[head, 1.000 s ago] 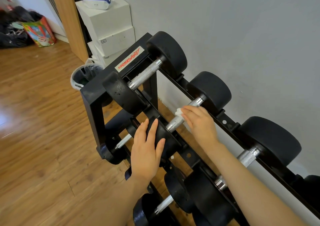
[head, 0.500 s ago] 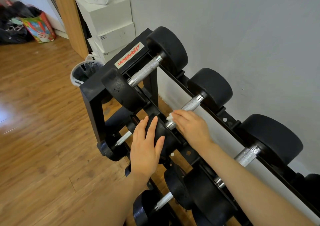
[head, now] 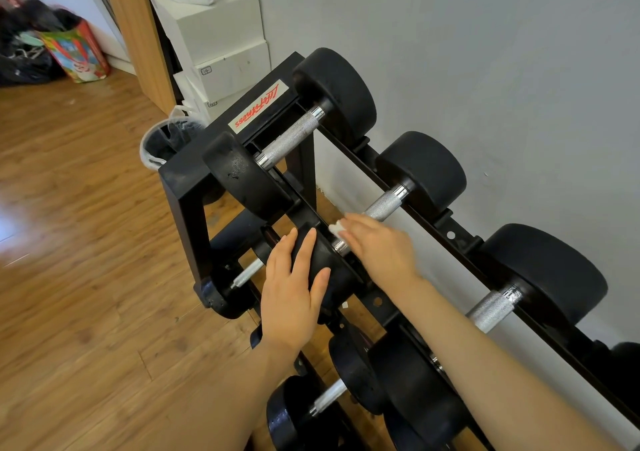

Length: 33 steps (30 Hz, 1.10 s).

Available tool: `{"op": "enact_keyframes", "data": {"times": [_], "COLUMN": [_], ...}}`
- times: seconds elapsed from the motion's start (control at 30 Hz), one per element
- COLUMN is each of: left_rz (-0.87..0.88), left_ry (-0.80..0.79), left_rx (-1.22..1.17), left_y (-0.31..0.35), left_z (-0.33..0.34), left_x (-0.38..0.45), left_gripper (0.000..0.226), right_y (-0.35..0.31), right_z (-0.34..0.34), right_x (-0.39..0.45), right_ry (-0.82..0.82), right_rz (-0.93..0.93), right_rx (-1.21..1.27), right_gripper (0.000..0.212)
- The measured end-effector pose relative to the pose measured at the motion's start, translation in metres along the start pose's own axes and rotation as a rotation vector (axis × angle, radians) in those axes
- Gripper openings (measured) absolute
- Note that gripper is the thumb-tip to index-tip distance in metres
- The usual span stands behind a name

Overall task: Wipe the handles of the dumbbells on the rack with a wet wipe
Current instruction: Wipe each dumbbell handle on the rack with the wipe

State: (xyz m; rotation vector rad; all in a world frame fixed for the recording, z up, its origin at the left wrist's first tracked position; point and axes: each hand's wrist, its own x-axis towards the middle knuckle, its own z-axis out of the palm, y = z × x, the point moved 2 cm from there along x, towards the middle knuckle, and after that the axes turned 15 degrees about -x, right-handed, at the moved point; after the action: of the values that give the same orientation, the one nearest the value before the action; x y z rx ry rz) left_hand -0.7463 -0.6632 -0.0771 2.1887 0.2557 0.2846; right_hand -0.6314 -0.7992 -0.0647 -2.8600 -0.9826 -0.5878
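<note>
Your rack [head: 180,187] is matt black painted metal, scuffed at the corners. The dumbbell heads [head: 337,87] look like dull black rubber, the near one marked with pale scratches. Each handle [head: 292,137] is bright metal, roughly knurled along the middle and smooth and shiny at the collars. The wipe [head: 335,228] under your right hand [head: 379,249] is soft white cloth. The floor [head: 69,242] is glossy wood.

Three top-tier dumbbells [head: 291,139], two hands [head: 291,298], three white boxes [head: 211,24].
</note>
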Motion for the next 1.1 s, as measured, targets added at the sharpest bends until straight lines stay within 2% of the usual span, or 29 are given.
{"op": "enact_keyframes", "data": {"times": [0.07, 0.17, 0.23, 0.37, 0.5, 0.63, 0.67, 0.8, 0.97, 1.1], "left_rz": [-0.009, -0.002, -0.009, -0.011, -0.004, -0.003, -0.005, -0.003, -0.006, -0.015], "left_ry": [-0.004, -0.002, -0.003, -0.007, -0.008, -0.009, -0.010, -0.008, -0.004, -0.005], "left_rx": [0.000, 0.001, 0.003, 0.005, -0.001, 0.000, 0.000, 0.018, 0.023, 0.019], "left_y": [0.001, 0.001, -0.001, -0.001, -0.001, -0.001, -0.001, -0.003, -0.002, -0.001], "left_z": [0.000, -0.001, 0.000, 0.001, -0.001, -0.001, -0.001, -0.001, 0.000, -0.001], "left_x": [0.000, -0.001, -0.001, 0.000, 0.000, 0.001, 0.001, 0.000, 0.000, 0.000], "left_gripper": [0.061, 0.060, 0.060, 0.058, 0.057, 0.057, 0.056, 0.057, 0.057, 0.058], "right_y": [0.005, -0.006, -0.007, 0.001, -0.005, 0.016, 0.015, 0.000, 0.007, 0.000], "right_z": [-0.001, 0.006, 0.006, 0.004, 0.004, 0.003, 0.005, 0.006, 0.003, 0.004], "right_x": [0.004, -0.004, -0.008, -0.010, -0.015, -0.011, -0.014, -0.023, -0.025, -0.031], "right_ry": [0.015, -0.031, -0.049, 0.004, 0.033, 0.085, 0.094, 0.083, 0.051, 0.019], "right_rz": [0.073, -0.083, -0.119, 0.000, -0.147, 0.034, 0.030, -0.171, 0.020, -0.115], "right_rx": [-0.003, 0.002, 0.037, -0.017, 0.014, -0.007, 0.016, 0.065, 0.083, 0.046], "right_gripper": [0.027, 0.041, 0.042, 0.036, 0.039, 0.031, 0.032, 0.035, 0.036, 0.038]}}
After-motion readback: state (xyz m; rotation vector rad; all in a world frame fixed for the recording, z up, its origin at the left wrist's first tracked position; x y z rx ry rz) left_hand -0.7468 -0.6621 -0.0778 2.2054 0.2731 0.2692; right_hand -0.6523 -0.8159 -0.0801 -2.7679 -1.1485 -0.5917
